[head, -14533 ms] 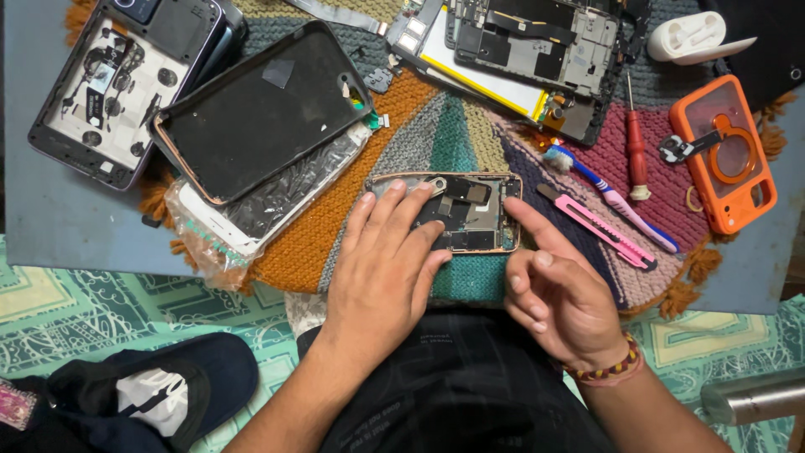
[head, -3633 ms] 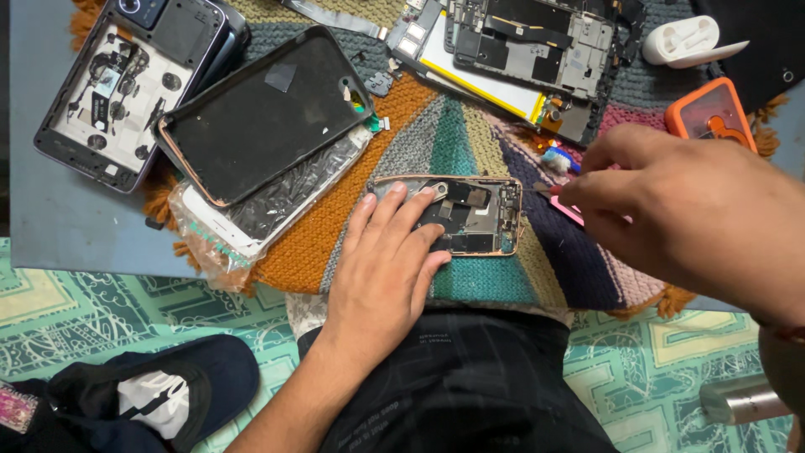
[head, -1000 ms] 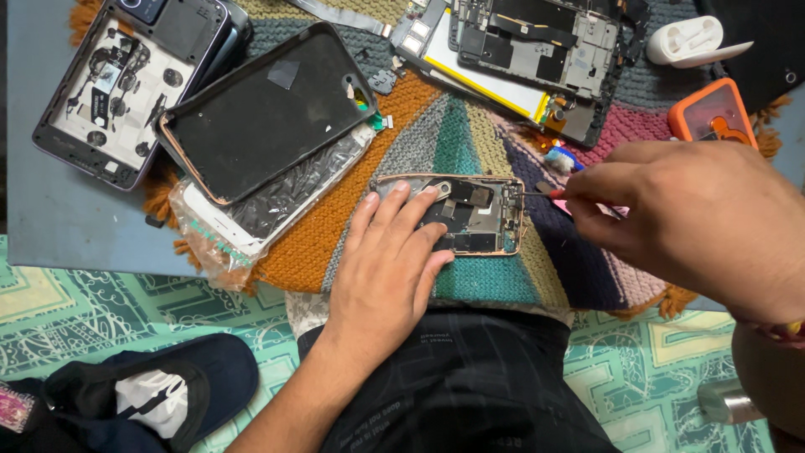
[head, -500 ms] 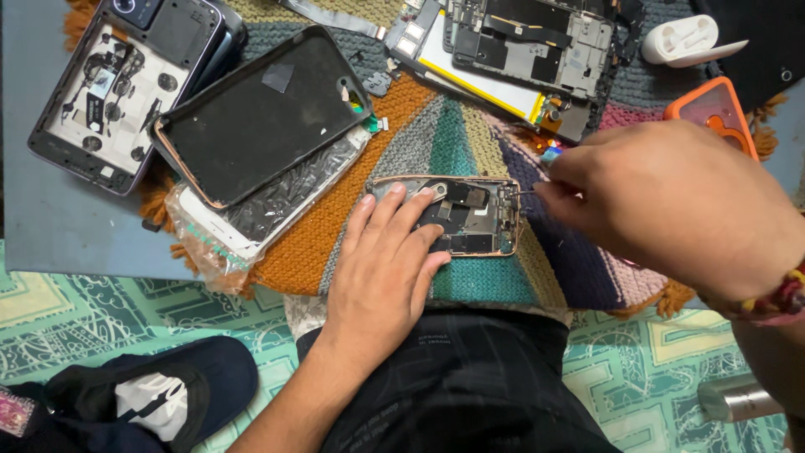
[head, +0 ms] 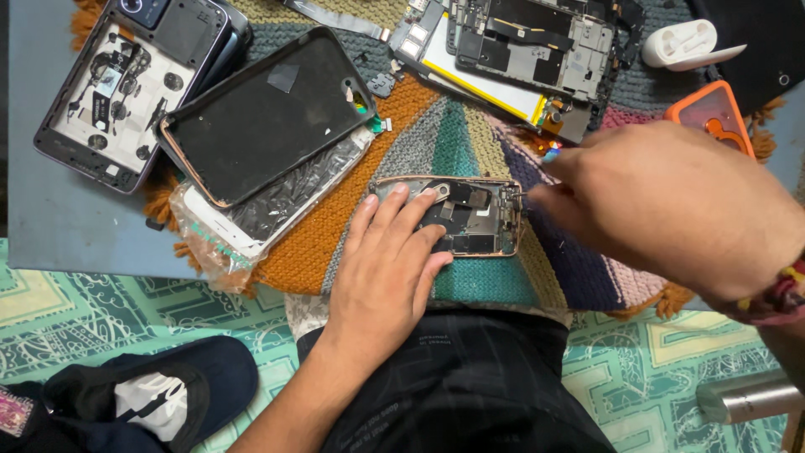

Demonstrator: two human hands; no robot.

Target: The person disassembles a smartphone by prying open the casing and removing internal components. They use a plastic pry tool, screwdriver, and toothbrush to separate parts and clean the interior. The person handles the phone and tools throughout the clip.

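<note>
Lying under left fingers (head: 401, 220): phone frame (head: 478, 220)

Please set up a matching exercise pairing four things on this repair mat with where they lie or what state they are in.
Things:
1. opened phone frame
2. black back cover
3. orange case
4. white earbud case

Descriptions:
A. far right, partly hidden behind the right hand
B. top right corner, lid open
C. mat centre, pinned under the left hand
D. leaning on a plastic-wrapped phone

Pairs: 1-C, 2-D, 3-A, 4-B
</note>
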